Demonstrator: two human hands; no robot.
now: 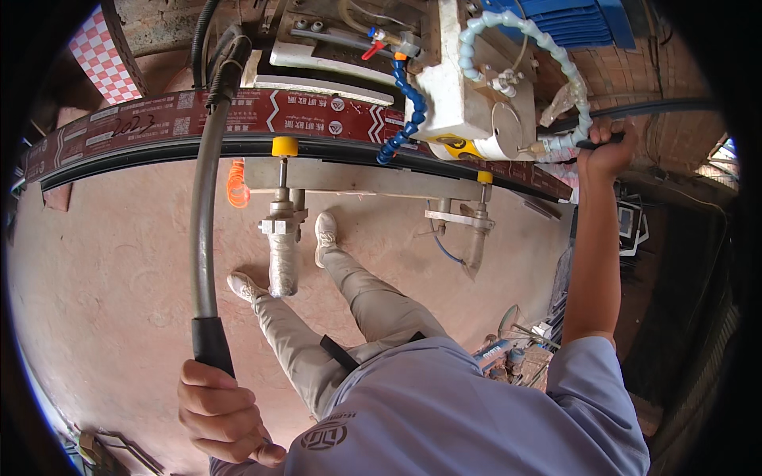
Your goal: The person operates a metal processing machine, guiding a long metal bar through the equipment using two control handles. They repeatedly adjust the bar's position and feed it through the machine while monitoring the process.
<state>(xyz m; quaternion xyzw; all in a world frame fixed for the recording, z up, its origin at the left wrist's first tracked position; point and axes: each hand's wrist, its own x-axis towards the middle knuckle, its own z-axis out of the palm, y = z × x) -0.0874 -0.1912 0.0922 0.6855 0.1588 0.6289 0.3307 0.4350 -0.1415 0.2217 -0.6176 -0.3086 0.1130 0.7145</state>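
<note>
My left hand [222, 412] is closed around the black grip of a long metal lever [204, 230], which rises to a pivot beside the machine. Up at the right, my right hand [609, 149] is wrapped round a black handle [589, 144] next to the white machine head [452, 99]. A long profile [230, 119] in dark red printed film lies across the machine, with a black edge facing me. Two clamp cylinders with yellow caps, one left [284, 147] and one right [485, 178], stand against that edge. The tool tip under the head is hidden.
A blue segmented hose [409, 99] hangs before the head, and a pale segmented hose [567, 71] loops over it. A red-handled valve [373, 50] sits above. An orange coiled hose [236, 184] hangs below the profile. More equipment [516, 349] stands on the floor at right.
</note>
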